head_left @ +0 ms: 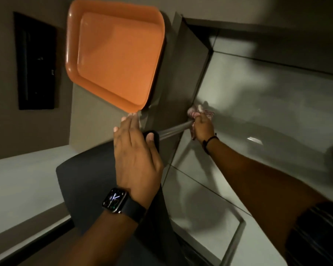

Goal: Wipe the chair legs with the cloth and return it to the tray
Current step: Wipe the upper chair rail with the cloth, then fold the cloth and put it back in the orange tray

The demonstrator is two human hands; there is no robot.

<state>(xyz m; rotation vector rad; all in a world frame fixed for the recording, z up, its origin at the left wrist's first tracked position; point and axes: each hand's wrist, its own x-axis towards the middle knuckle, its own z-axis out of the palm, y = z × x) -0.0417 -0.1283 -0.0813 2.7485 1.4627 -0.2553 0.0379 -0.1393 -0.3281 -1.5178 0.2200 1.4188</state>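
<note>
Our right hand (202,127) clenched on the pink cloth (197,112) against the metal chair leg (173,129), our left hand (136,150) released, fingers flat over the dark seat (85,181), orange tray (113,54) just beyond

The cloth (199,113) is pinkish and bunched, wrapped round the far end of a grey metal chair leg (174,129), just above the tiled floor. The leg runs slantwise from the dark seat (88,181) to the cloth. A second grey leg (235,240) shows at lower right. The orange tray (114,58), rectangular with rounded corners and a raised rim, lies bare, its near corner over the surface's edge.
</note>
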